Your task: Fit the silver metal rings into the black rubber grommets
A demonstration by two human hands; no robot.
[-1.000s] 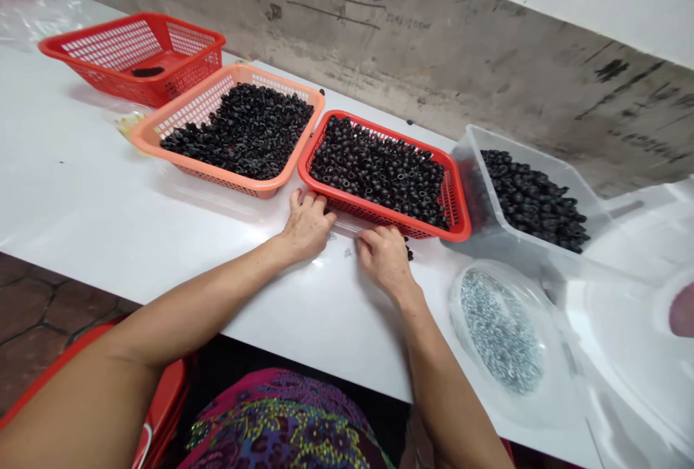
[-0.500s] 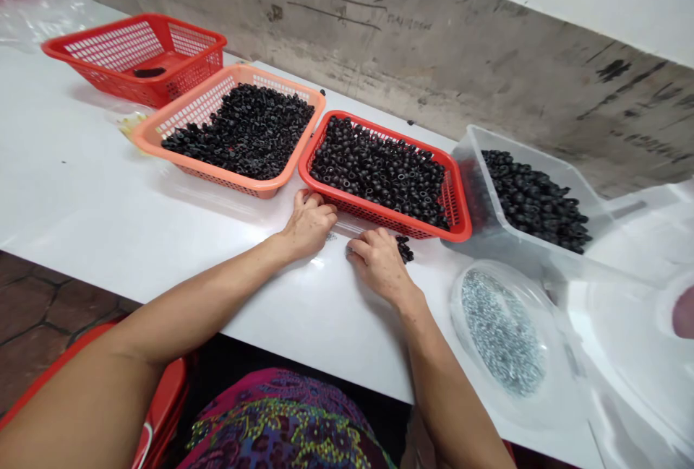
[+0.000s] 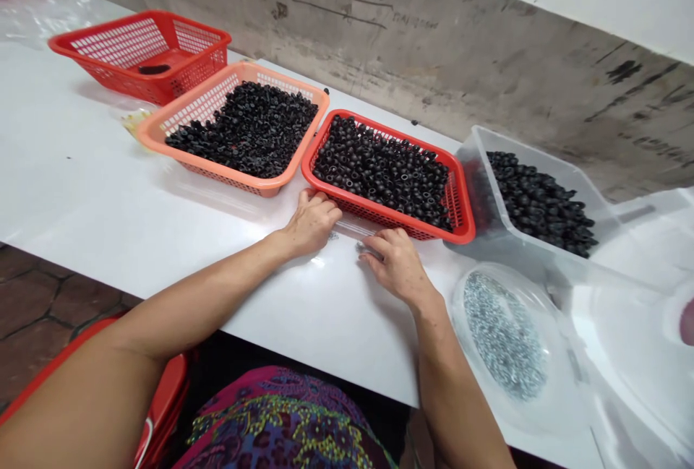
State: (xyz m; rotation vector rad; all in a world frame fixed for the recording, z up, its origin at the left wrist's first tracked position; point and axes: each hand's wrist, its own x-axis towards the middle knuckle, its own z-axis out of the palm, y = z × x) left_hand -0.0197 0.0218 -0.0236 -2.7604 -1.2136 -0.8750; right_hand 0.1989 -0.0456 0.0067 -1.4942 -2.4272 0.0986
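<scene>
The left hand [image 3: 310, 225] sits curled narrow at the red basket [image 3: 398, 222] at its 1 o'clock, the right hand [image 3: 398, 264] pinched narrow, perhaps empty, by tiny metal bits [image 3: 361, 246] on the table [image 3: 81, 165] at 9 o'clock.

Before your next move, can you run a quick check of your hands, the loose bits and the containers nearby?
1. Left hand at the red basket's front rim: ok, fingers against it.
2. Right hand holding nothing: cannot tell, fingers curl toward the tabletop.
3. Tabletop between hands: not ok, small grey pieces lie loose on the white table.
4. Black pieces inside the red basket: ok.
5. Clear plastic tub beyond the basket: ok, its black pieces are inside.
6. Round clear dish of small silver pieces: ok, apart from both hands.
</scene>
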